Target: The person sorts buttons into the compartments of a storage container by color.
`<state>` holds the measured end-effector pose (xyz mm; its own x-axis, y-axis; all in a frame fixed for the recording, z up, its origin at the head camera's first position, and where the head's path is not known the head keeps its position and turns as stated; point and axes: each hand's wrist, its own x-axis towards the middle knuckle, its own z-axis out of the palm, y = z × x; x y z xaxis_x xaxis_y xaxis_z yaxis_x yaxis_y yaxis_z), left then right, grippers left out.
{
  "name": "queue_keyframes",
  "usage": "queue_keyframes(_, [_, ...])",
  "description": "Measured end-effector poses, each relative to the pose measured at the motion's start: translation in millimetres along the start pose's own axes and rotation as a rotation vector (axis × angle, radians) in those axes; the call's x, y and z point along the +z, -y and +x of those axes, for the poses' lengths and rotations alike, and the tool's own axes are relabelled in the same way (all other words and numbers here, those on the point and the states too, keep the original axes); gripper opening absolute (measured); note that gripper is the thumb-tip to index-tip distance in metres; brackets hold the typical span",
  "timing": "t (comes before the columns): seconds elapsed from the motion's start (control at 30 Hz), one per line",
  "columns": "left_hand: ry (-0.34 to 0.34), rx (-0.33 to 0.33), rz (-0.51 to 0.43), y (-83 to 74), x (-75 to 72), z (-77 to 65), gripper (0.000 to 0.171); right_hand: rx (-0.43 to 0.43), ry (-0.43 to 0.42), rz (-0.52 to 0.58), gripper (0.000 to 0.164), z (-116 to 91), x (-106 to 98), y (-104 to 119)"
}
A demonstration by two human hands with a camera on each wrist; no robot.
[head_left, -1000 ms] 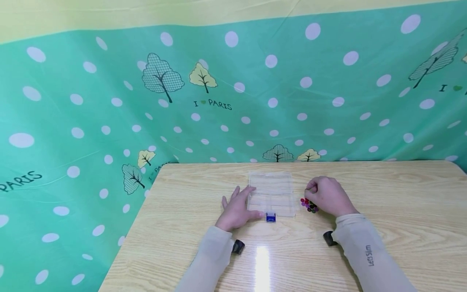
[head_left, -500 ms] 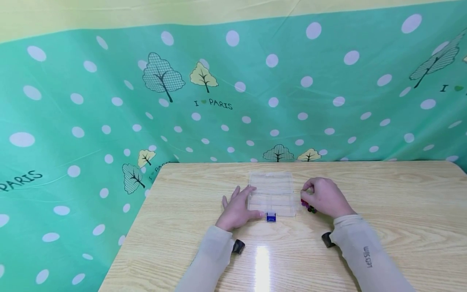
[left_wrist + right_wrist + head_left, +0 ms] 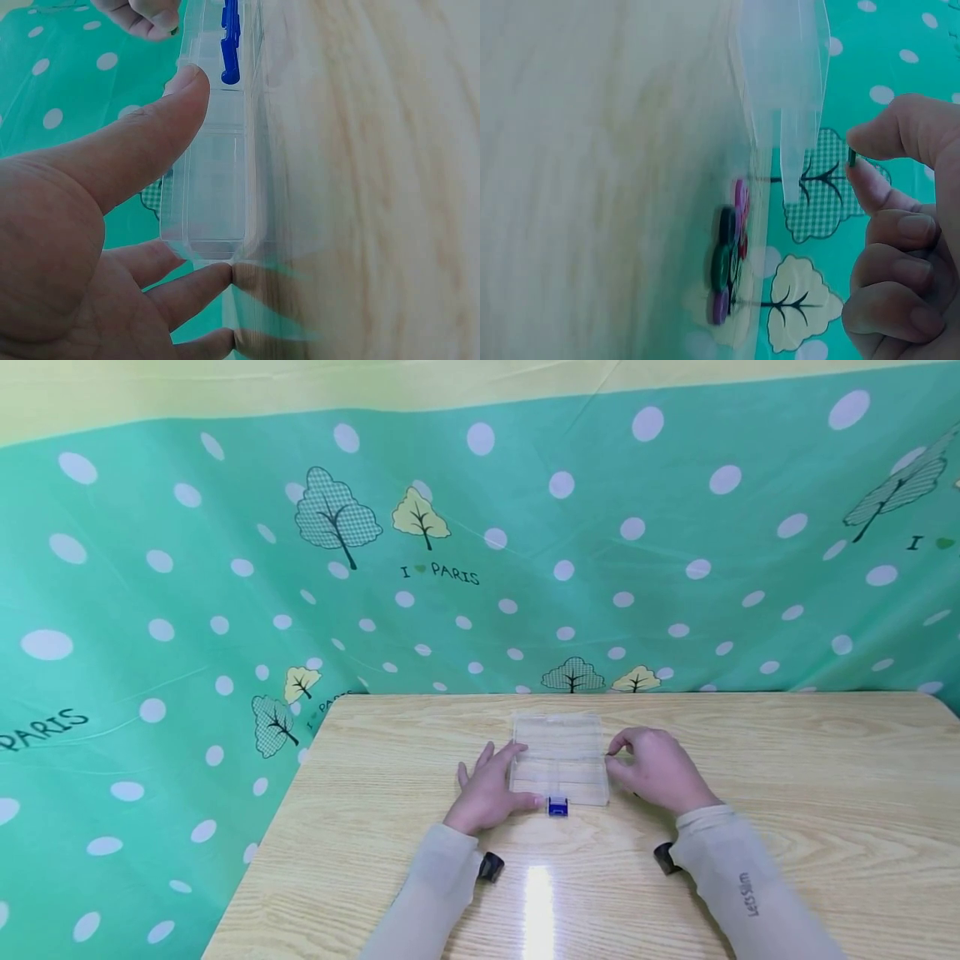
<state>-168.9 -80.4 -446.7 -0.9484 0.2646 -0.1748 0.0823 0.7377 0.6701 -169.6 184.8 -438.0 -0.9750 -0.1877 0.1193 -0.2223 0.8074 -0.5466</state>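
A clear plastic compartment box with its lid laid back sits on the table, a blue latch at its front. My left hand rests against the box's left side, thumb stretched along the front wall and fingers spread, as the left wrist view shows. Between thumb and index finger, my right hand pinches a small green button beside the box's right edge; the other fingers are curled. Below this hand, several purple, red and dark green buttons lie in a cluster, mostly hidden in the head view.
The wooden table extends on both sides of the box. Behind it hangs a green dotted cloth with printed trees, and more cloth covers the left side. Dark wrist cameras are strapped under both sleeves.
My right hand has moved left from over the button cluster to the box's right edge, carrying a button. The left hand and the box stay in place.
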Motion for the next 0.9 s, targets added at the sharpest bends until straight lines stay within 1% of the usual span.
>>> queue_keyframes(0.37, [-0.003, -0.003, 0.007, 2.5, -0.6, 0.5, 0.082, -0.049, 0.019, -0.017, 0.009, 1.8, 8.9, 13.3])
queue_keyframes(0.6, [-0.003, 0.007, -0.006, 3.3, 1.8, 1.9, 0.082, -0.025, 0.057, 0.000, 0.009, 1.9, 15.0, 18.3])
queue_keyframes(0.77, [-0.010, 0.007, -0.008, 3.4, 2.0, 1.8, 0.081, -0.059, 0.038, -0.010, 0.007, 4.8, 17.6, 22.1])
queue_keyframes(0.9, [-0.008, 0.007, -0.007, 2.1, 0.7, 0.8, 0.081, -0.054, 0.049, -0.005, 0.007, 9.7, 19.7, 26.0])
